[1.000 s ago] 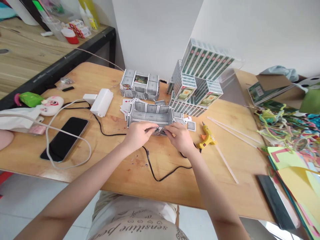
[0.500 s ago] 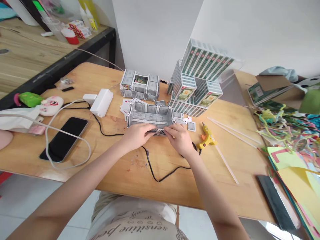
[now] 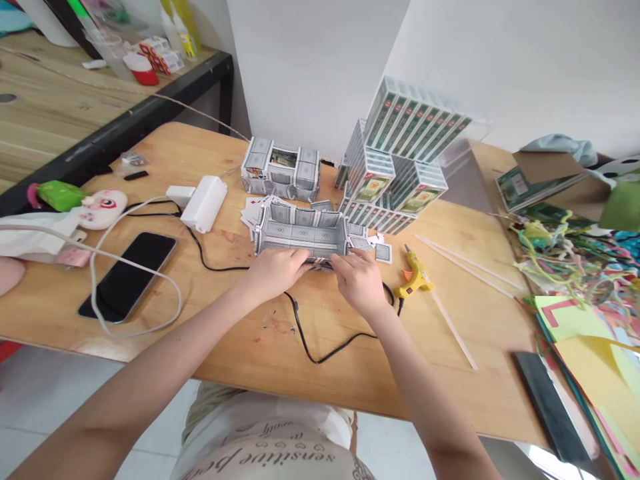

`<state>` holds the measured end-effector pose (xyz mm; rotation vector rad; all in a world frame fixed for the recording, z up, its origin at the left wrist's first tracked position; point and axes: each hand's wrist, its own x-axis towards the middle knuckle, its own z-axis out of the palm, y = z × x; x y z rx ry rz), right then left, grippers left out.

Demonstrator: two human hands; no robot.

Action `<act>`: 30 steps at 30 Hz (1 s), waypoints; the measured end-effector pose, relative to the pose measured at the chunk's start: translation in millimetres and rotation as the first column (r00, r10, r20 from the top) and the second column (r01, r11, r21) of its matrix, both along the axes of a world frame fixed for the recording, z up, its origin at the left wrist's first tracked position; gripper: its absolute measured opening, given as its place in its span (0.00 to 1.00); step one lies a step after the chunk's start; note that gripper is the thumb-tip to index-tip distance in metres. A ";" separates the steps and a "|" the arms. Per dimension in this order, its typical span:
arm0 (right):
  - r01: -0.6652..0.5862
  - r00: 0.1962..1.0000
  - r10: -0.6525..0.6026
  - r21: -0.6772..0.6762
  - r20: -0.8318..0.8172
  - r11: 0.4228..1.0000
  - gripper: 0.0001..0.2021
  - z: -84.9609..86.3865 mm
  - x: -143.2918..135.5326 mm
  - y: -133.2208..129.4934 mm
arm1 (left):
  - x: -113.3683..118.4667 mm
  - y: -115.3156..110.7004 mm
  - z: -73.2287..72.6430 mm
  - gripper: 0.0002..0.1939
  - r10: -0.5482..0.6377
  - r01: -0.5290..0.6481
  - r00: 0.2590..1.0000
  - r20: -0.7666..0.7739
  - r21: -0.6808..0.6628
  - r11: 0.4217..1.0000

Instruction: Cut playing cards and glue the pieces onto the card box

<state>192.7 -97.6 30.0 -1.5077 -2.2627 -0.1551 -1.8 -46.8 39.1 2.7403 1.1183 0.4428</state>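
An open box built of playing cards (image 3: 300, 235), grey patterned backs showing, sits on the wooden table in front of me. My left hand (image 3: 280, 270) grips its near wall left of the middle, fingers over the edge. On the same wall, nearer the right end, my right hand (image 3: 359, 279) is closed with fingertips on the edge. The hands hide much of that near side. Behind the box stands a similar card structure (image 3: 281, 168) with an opening in its top. Loose playing cards (image 3: 253, 215) lie by the box's left end, and a single card (image 3: 383, 253) at its right.
Right of my hands lies a yellow glue gun (image 3: 414, 273) with its black cable (image 3: 320, 362) looping in front of me. Stacked card packs (image 3: 370, 177) tower behind. A phone (image 3: 129, 277) and white cable lie left; glue sticks (image 3: 470, 267) and coloured paper (image 3: 595, 360) right.
The fingers of both hands have shifted slightly along the near wall, and the right hand's fingers now reach further over the edge. The box stays in place.
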 end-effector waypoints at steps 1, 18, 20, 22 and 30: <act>0.000 1.000 0.000 -0.001 -0.004 1.000 0.14 -0.6 -0.1 0.4 | -0.3 0.6 -0.4 0.11 -0.002 0.002 1.000 -0.013 0.003 1.000; 0.027 0.985 -0.018 0.056 -0.170 0.998 0.14 -11.2 -6.0 3.7 | 0.2 6.2 -7.3 0.10 -0.030 0.034 0.998 -0.048 0.067 0.997; 0.022 0.987 -0.010 0.074 -0.159 0.997 0.14 -12.0 -5.4 2.8 | -0.5 5.5 -5.8 0.09 -0.045 0.049 0.996 -0.076 0.062 0.997; 0.013 0.990 0.000 0.086 -0.141 0.996 0.13 -11.8 -4.5 1.6 | -0.7 3.9 -2.3 0.08 -0.050 0.058 0.993 -0.108 0.071 0.996; 0.010 0.997 -0.005 0.069 -0.071 0.998 0.12 -6.2 -5.4 -3.5 | 4.5 -1.6 10.1 0.13 -0.017 0.038 0.988 -0.151 0.138 0.990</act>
